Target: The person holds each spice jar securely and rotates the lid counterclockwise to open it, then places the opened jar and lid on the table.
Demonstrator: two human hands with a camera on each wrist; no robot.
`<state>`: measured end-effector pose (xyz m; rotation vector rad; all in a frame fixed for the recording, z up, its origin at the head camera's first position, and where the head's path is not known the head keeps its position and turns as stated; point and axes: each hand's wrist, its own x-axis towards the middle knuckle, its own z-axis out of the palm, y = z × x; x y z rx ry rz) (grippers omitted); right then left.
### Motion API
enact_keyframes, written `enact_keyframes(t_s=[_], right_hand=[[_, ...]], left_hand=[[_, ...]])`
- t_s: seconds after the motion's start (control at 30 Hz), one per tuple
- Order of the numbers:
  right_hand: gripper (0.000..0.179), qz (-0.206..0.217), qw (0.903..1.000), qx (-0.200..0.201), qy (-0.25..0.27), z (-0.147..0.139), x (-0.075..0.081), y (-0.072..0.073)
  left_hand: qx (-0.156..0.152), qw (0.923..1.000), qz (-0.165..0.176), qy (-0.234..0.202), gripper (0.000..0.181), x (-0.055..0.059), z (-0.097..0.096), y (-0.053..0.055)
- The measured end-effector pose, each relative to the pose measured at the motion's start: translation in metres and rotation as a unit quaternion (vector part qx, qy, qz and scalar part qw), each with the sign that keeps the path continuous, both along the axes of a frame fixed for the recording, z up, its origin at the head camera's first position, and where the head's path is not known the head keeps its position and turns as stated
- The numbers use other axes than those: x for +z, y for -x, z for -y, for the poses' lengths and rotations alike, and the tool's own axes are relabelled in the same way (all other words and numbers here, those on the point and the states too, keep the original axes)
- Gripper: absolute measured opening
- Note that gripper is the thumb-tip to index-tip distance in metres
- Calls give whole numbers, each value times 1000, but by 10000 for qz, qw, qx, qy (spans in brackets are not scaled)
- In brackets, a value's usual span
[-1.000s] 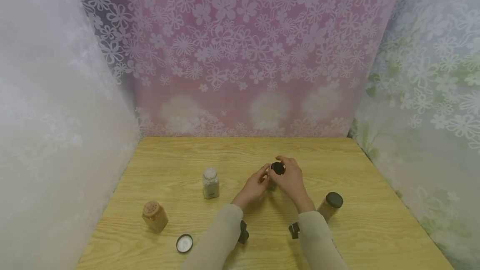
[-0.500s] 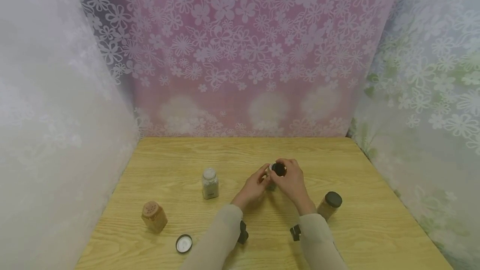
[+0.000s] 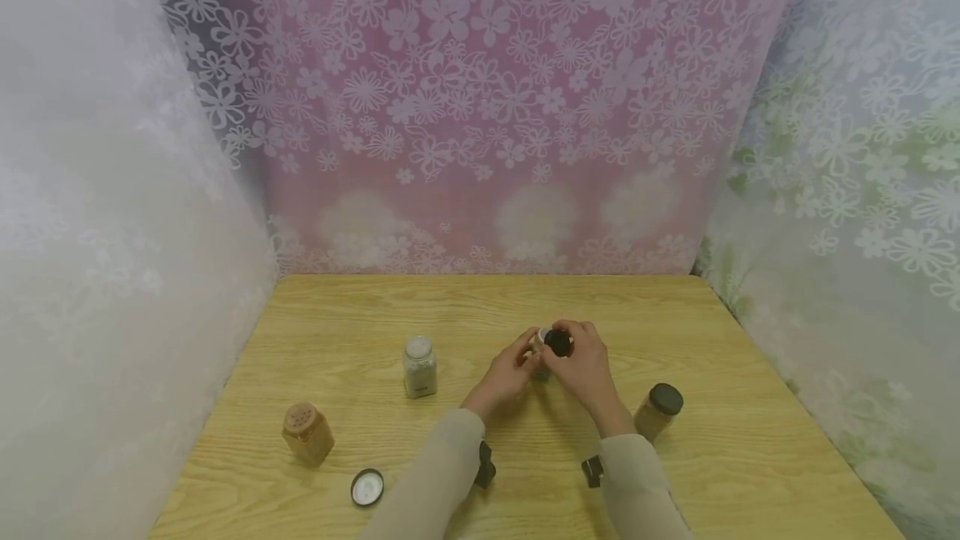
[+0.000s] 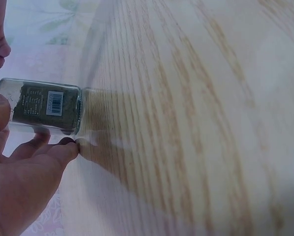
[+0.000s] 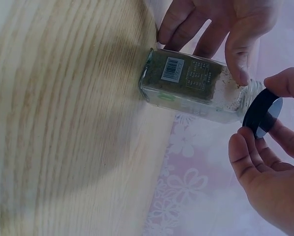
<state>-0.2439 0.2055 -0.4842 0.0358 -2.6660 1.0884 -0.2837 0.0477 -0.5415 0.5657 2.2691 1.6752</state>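
Near the middle of the table a glass spice jar (image 5: 186, 81) with greenish-brown powder and a barcode label stands upright. My left hand (image 3: 504, 377) grips its side, the thumb near the shoulder in the right wrist view. With the thumb and fingers of my right hand (image 3: 587, 369) I pinch a black screw lid (image 5: 260, 115) by its rim. The lid sits tilted at the jar's threaded mouth, and part of the white top shows beside it in the head view. The left wrist view shows the jar (image 4: 46, 105) with its base on the wood.
A white-topped jar (image 3: 420, 369) stands left of my hands, and an orange-brown shaker jar (image 3: 309, 436) farther left. A loose black-rimmed lid (image 3: 367, 487) lies inside up near the front. Beside my right forearm is a black-lidded jar (image 3: 660, 411). Patterned curtains surround the wooden table (image 3: 465, 298).
My right hand has shifted the black lid slightly right and toward me, uncovering part of the jar's white top. My left hand stays on the jar.
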Motion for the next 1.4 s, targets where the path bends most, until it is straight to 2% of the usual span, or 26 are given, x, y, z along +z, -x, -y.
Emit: enact_keyframes(t_s=[0.3, 0.57, 0.73, 1.03, 1.4], right_hand=[[43, -86, 9999, -38, 134, -5, -1, -8], [40, -371, 9993, -91, 0, -3, 1, -13], [41, -333, 9994, -75, -34, -1, 1, -17], [41, -473, 9988, -53, -67, 1, -7, -25], [40, -667, 9977, -61, -58, 0, -12, -31]], left_hand=[[-66, 10000, -48, 51, 60, 1, 1, 0], [-34, 9999, -120, 46, 60, -1, 0, 2], [-31, 9999, -125, 68, 61, 0, 0, 1], [11, 10000, -68, -55, 59, -2, 0, 0], [-25, 9998, -178, -56, 58, -3, 0, 2]])
